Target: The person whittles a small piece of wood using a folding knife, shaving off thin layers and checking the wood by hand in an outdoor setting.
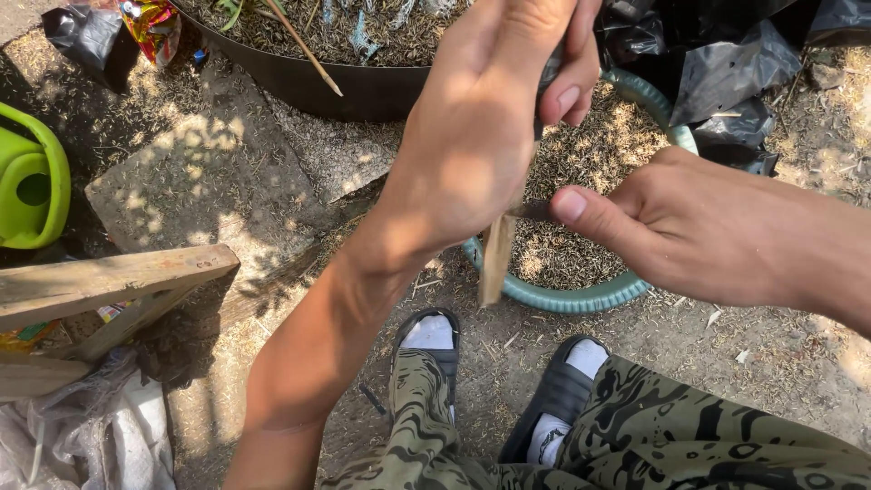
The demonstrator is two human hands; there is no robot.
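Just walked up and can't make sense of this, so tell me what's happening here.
A person sits outdoors over a teal basin filled with dry plant bits. The left hand grips a thin wooden stick that hangs down over the basin. The right hand presses a dark blade against the stick with the thumb; what the blade belongs to is hidden. Sandalled feet rest on bare ground. A green watering can stands at the left, near a wooden frame.
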